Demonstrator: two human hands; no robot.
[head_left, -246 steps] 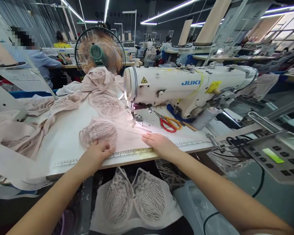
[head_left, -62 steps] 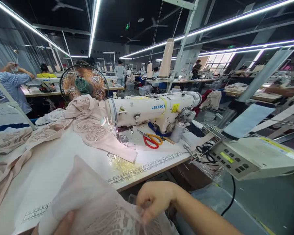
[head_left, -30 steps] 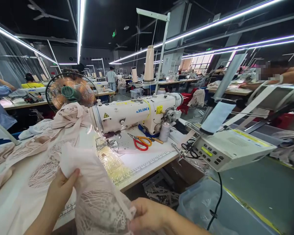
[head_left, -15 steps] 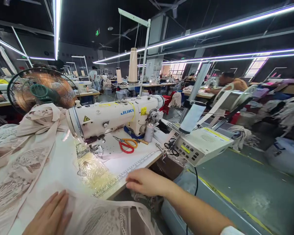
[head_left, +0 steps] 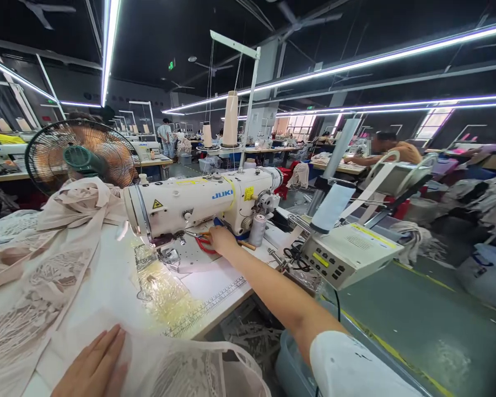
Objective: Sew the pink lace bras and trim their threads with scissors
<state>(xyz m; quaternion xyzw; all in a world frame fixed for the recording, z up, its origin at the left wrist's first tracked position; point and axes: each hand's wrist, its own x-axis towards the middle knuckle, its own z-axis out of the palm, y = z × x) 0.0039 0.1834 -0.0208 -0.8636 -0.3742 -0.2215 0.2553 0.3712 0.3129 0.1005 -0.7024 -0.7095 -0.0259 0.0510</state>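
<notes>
My right hand [head_left: 222, 240] reaches across the table, its fingers closed at the scissors [head_left: 205, 246] with red and orange handles. The hand hides part of the handles, and the blades point left under the sewing machine's arm. My left hand [head_left: 95, 364] lies flat with its fingers stretched out on a pale, sheer lace garment [head_left: 182, 361] at the table's front edge. The white sewing machine [head_left: 190, 201] stands just behind my right hand. Close by are a grey thread spool [head_left: 258, 230] and a thin wooden-looking stick [head_left: 246, 245].
More beige lace garments [head_left: 66, 270] are heaped at the left, before a large fan [head_left: 80, 157]. A tape-feeding device [head_left: 347, 253] stands right of the machine. A printed ruler [head_left: 223, 300] runs along the table edge. Other people work farther back.
My right hand has moved forward from the table edge to the scissors, which have shifted left. My left hand stays flat on the garment. The view has shifted slightly.
</notes>
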